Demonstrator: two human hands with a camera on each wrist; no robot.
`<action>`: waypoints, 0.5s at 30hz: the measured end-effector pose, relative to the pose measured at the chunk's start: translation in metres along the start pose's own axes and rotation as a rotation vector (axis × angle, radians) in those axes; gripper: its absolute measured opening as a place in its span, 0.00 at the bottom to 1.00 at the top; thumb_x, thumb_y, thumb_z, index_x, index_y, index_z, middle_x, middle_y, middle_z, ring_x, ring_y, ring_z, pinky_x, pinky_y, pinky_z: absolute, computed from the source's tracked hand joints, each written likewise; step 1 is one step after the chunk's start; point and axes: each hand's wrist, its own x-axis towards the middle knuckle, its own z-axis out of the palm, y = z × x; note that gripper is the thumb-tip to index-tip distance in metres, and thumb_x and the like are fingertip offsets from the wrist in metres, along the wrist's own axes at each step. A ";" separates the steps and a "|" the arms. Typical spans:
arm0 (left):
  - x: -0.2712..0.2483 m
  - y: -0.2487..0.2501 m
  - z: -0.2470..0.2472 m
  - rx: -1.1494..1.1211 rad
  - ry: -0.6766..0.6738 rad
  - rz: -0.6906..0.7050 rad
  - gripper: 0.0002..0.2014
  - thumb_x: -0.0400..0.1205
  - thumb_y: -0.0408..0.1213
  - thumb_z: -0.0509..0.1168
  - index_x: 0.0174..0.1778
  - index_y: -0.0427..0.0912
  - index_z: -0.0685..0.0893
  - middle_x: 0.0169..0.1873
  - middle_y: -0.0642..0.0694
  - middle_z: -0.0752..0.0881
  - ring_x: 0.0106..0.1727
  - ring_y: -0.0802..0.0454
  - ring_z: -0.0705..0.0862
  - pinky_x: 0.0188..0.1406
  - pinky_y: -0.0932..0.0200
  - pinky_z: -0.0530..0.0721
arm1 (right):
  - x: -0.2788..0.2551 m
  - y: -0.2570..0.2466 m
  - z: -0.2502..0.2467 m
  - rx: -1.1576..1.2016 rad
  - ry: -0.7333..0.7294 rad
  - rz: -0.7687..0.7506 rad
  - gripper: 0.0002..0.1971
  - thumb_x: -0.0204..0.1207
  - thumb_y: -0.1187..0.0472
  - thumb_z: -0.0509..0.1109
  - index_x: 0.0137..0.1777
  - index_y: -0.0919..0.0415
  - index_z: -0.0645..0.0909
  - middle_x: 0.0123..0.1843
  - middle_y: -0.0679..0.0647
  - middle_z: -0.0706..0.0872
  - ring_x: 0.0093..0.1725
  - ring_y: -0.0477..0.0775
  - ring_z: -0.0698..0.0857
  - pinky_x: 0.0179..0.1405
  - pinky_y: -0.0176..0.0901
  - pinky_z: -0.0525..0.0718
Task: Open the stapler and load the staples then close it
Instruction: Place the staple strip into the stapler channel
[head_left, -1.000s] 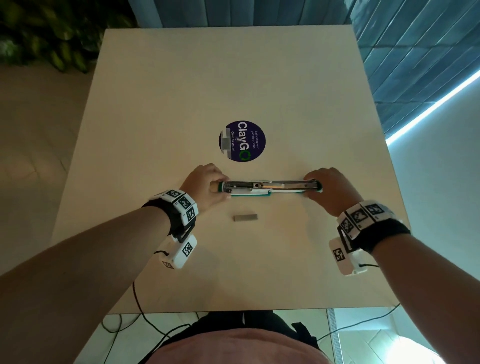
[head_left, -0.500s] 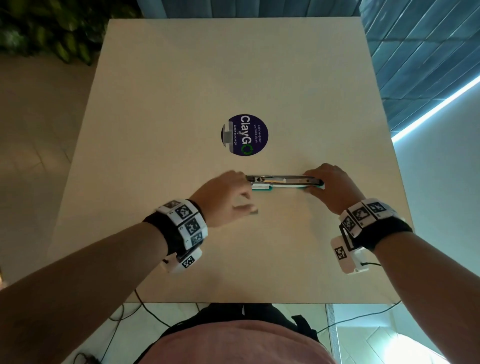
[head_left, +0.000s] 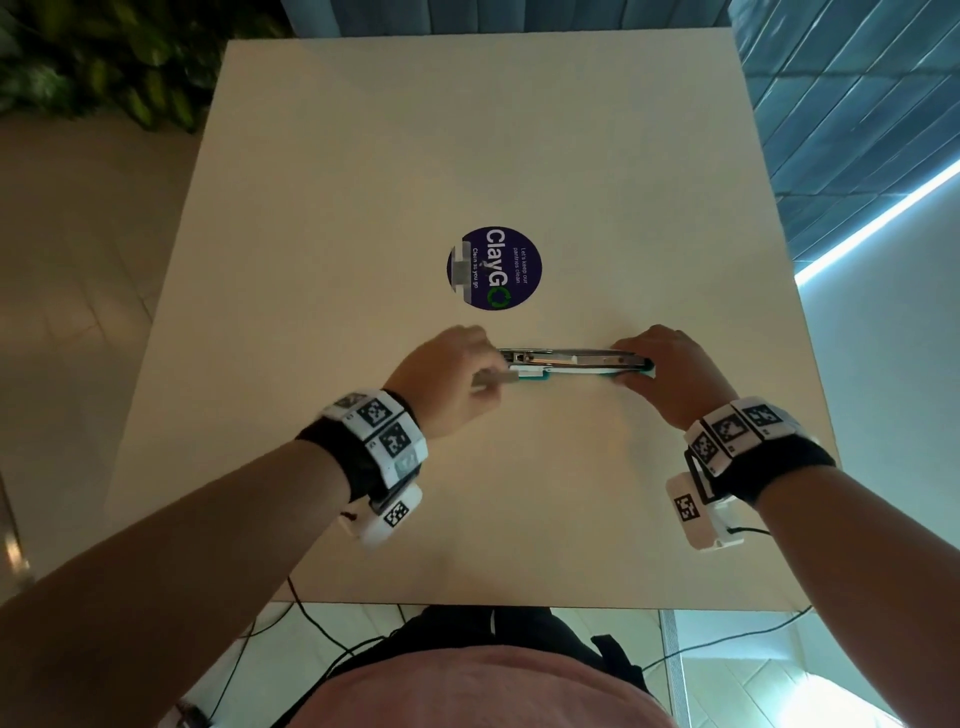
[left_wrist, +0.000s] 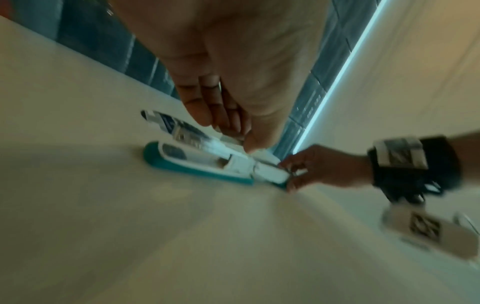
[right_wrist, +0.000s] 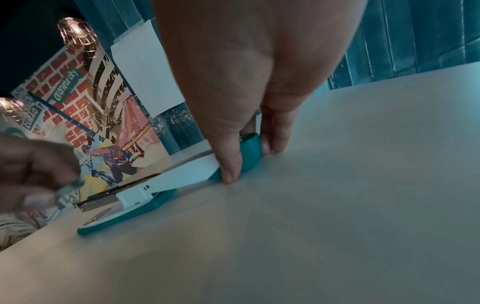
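Note:
A teal and white stapler lies opened out flat on the beige table, its metal staple channel facing up. My right hand grips its right end, thumb on the near side and fingers behind the teal end. My left hand pinches a short grey strip of staples between thumb and fingers, just above the left part of the stapler. In the left wrist view the strip hovers over the channel; whether it touches the metal is blurred.
A round dark-blue sticker sits on the table behind the stapler. Green plants stand past the far left corner, and a teal panelled wall is at the right. Cables hang below the near table edge.
My left hand let go of the stapler's left end, took the staple strip from the table in front, and lifted it to the stapler. The right hand kept its hold.

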 end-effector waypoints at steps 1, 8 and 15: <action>0.006 -0.002 -0.007 -0.001 0.033 0.006 0.06 0.73 0.38 0.68 0.44 0.45 0.86 0.38 0.48 0.81 0.40 0.53 0.76 0.38 0.60 0.73 | 0.000 0.000 0.001 0.005 0.003 -0.001 0.14 0.72 0.60 0.72 0.58 0.53 0.83 0.50 0.59 0.84 0.53 0.63 0.80 0.54 0.52 0.77; 0.035 -0.010 -0.010 0.075 -0.111 -0.059 0.06 0.73 0.39 0.66 0.43 0.44 0.85 0.40 0.51 0.79 0.43 0.52 0.75 0.41 0.54 0.78 | -0.001 0.000 0.000 0.023 0.011 0.002 0.14 0.72 0.60 0.72 0.59 0.53 0.83 0.51 0.58 0.84 0.53 0.62 0.79 0.56 0.51 0.77; 0.037 -0.017 -0.006 0.055 -0.120 -0.053 0.07 0.73 0.36 0.66 0.44 0.42 0.86 0.39 0.49 0.81 0.42 0.52 0.77 0.39 0.57 0.75 | -0.001 0.002 0.002 0.024 0.012 0.004 0.15 0.73 0.60 0.72 0.60 0.53 0.82 0.52 0.58 0.84 0.55 0.61 0.79 0.56 0.48 0.75</action>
